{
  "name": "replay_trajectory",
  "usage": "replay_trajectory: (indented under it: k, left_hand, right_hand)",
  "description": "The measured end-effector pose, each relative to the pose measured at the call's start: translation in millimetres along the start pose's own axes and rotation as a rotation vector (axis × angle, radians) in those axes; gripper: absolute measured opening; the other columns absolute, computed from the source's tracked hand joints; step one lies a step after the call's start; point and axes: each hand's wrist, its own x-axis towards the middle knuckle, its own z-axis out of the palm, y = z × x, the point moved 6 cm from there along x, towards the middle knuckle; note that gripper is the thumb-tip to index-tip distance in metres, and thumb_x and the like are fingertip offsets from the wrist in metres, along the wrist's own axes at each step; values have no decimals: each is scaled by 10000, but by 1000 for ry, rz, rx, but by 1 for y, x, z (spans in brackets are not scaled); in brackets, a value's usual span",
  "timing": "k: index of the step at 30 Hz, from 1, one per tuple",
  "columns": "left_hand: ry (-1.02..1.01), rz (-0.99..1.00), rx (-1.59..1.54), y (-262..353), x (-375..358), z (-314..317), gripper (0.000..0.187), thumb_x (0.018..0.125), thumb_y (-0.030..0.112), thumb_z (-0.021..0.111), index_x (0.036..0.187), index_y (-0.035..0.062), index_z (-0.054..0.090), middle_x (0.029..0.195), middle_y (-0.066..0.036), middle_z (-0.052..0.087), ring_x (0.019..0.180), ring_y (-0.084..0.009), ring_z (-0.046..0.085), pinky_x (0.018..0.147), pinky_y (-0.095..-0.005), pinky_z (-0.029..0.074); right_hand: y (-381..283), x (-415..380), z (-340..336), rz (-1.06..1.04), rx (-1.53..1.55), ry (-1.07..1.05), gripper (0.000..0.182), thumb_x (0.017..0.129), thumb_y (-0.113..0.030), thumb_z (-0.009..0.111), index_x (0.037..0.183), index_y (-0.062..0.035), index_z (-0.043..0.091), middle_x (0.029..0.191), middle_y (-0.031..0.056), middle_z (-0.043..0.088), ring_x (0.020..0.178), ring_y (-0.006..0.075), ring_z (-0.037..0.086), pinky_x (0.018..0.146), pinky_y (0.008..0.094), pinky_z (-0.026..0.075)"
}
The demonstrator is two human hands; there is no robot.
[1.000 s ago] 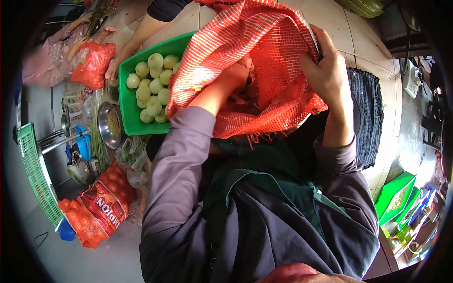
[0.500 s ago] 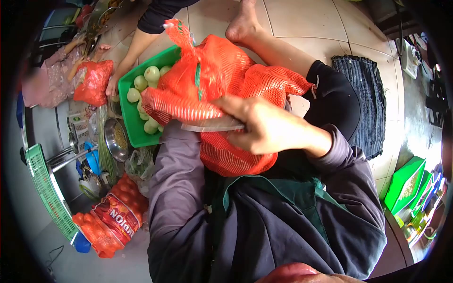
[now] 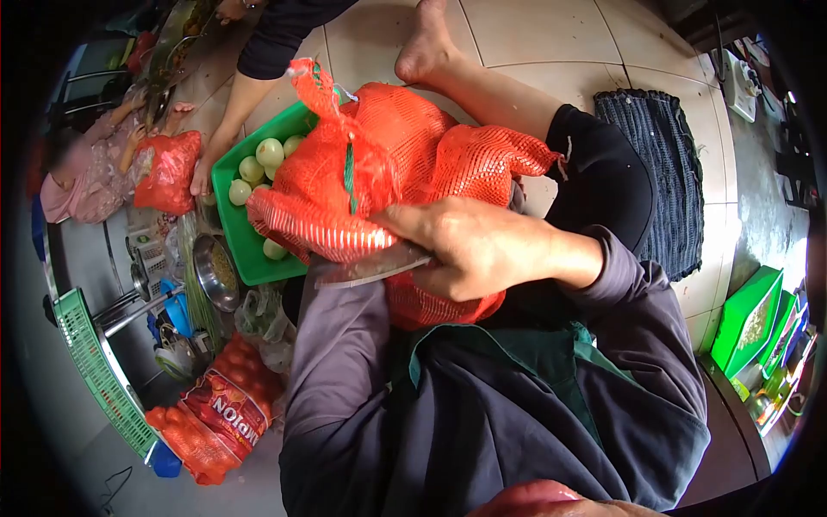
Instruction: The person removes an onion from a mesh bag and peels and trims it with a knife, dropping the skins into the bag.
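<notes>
Knife [image 3: 370, 265] with a flat grey metal blade sits clasped in the right hand [image 3: 465, 250], at the near side of the bulging red mesh bag [image 3: 379, 146]. The bag hides the left hand; its grip I cannot tell. Left of the bag, a green rectangular plastic tub [image 3: 258, 274] holds pale round onions [image 3: 270, 153].

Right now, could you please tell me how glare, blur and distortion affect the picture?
In the head view, wide-angle distortion bows the left basket and the corners go black; in the head view, glare whitens the area right of the mat; also in the head view, highlights streak the central bag, while the knife in the right hand looks slightly soft.
</notes>
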Motion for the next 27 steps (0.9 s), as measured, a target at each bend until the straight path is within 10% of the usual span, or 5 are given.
replay_trajectory:
  k: [8,12,19,27]
  left_hand:
    - [6,129,22,24,9,21,502,949,350,484,1399,137,422,1438,-119,416,1325,-297,389,1085,-390,332]
    - [-75,232,28,47,9,32,521,955,372,481,1416,141,406,1456,-116,398,1338,-296,376,1095,-388,323]
    - [-242,216,45,75,-1,24,528,955,390,466,1395,103,414,1438,-147,411,1337,-290,377,1104,-399,302]
    - [-249,195,28,67,-1,27,500,953,359,461,1375,92,429,1423,-155,423,1325,-291,389,1099,-404,307]
  right_hand:
    - [14,-12,-76,79,-253,635,329,725,-51,619,1040,17,556,826,254,617,831,429,616,690,466,490]
    - [45,-9,-85,297,-533,638,445,729,-49,589,1171,-28,535,974,239,630,900,435,607,791,473,506]
    - [-2,-12,-80,12,-721,753,741,691,-149,737,1364,-88,433,1221,174,477,1113,392,492,916,446,468]
    - [-39,-10,-24,-117,28,173,484,753,85,609,1223,9,525,1033,176,593,984,337,606,847,406,485]
